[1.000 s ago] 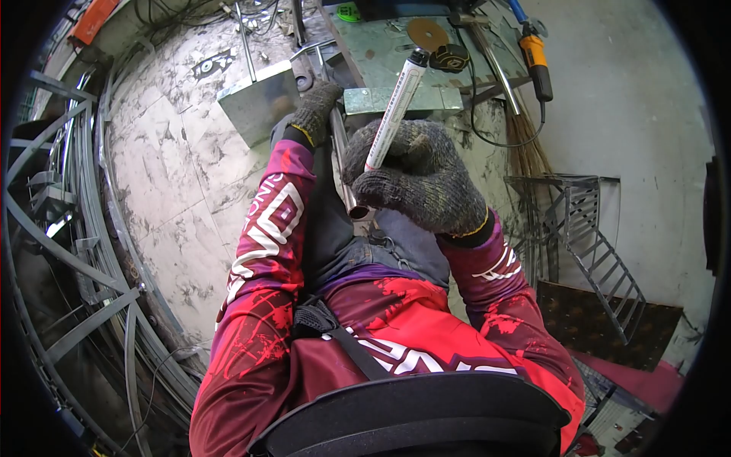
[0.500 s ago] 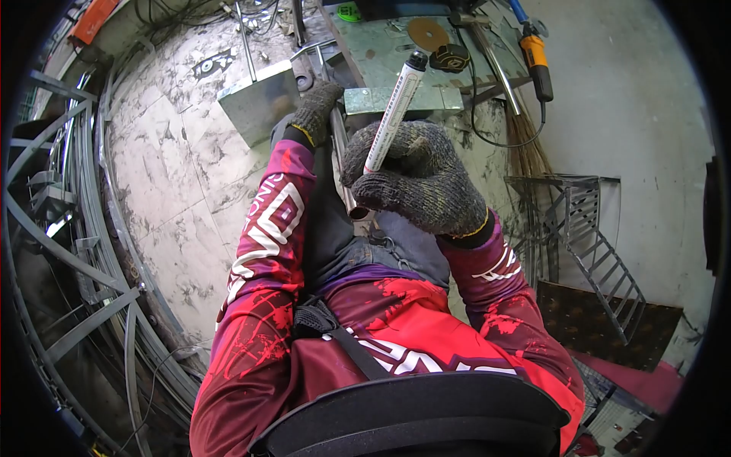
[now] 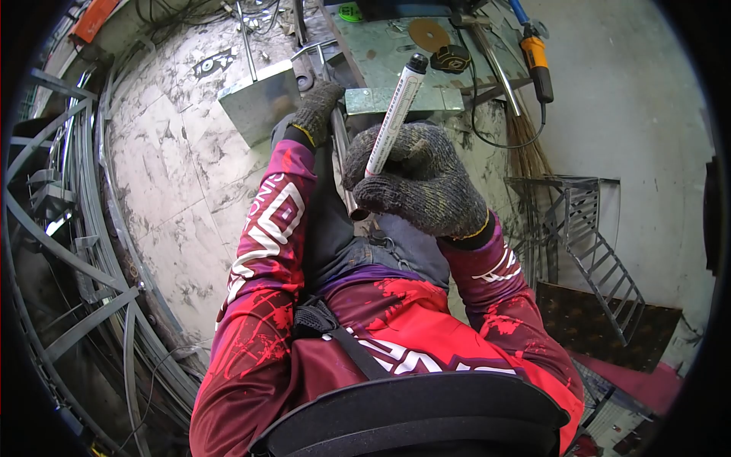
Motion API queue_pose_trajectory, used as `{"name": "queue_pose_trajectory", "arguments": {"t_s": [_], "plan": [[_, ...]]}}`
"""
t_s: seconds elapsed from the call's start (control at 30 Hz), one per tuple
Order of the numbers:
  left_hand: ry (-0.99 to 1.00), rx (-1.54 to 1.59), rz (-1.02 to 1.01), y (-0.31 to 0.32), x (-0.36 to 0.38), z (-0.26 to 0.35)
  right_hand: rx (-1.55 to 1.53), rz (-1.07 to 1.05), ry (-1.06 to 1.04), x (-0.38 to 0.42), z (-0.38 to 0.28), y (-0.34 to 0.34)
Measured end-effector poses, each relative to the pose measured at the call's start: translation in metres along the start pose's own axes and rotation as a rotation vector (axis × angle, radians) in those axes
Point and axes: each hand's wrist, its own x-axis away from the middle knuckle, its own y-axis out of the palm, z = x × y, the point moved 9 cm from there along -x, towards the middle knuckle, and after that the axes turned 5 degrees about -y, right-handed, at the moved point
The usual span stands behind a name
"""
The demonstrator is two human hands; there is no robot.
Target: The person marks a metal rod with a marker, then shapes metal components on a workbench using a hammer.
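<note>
My right hand [image 3: 419,183], in a dark knit glove, grips a white marker pen [image 3: 396,114] with a black cap end pointing up and away. The pen's lower tip is hidden inside the glove, close to the near end of a metal tube [image 3: 346,171]. My left hand [image 3: 314,110], also gloved, is closed around the same tube farther along, near the edge of a steel workbench [image 3: 381,53]. The tube runs from the bench toward my lap.
On the bench lie a cutting disc [image 3: 426,33], a black tape measure [image 3: 451,58] and an angle grinder [image 3: 537,65] with its cable. A galvanised metal box [image 3: 255,103] stands on the tiled floor. Bent steel frames [image 3: 68,228] are stacked left; a metal rack [image 3: 586,228] stands right.
The marker and my right hand have shifted very slightly; the pen tilts a touch more upright. My left hand keeps its hold on the tube.
</note>
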Motion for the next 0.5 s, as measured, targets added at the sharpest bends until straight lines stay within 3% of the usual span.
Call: {"name": "queue_pose_trajectory", "arguments": {"t_s": [0.23, 0.3, 0.33, 0.4, 0.43, 0.5], "plan": [[0.014, -0.101, 0.030, -0.007, -0.010, -0.006, 0.014, -0.006, -0.028, 0.000, 0.002, -0.002], [0.297, -0.293, -0.057, -0.004, -0.020, 0.007, 0.006, 0.012, -0.039, 0.000, 0.001, -0.002], [0.297, -0.293, -0.056, -0.004, -0.016, 0.008, -0.002, 0.030, -0.050, 0.000, 0.000, -0.003], [0.564, -0.616, -0.038, 0.006, 0.004, 0.025, 0.005, 0.018, -0.019, 0.001, 0.000, -0.003], [0.565, -0.616, -0.038, 0.020, 0.029, 0.040, 0.012, 0.007, 0.012, 0.001, 0.002, -0.002], [-0.044, -0.128, 0.178, 0.024, 0.075, 0.039, -0.005, -0.002, -0.001, 0.001, 0.005, -0.002]]}}
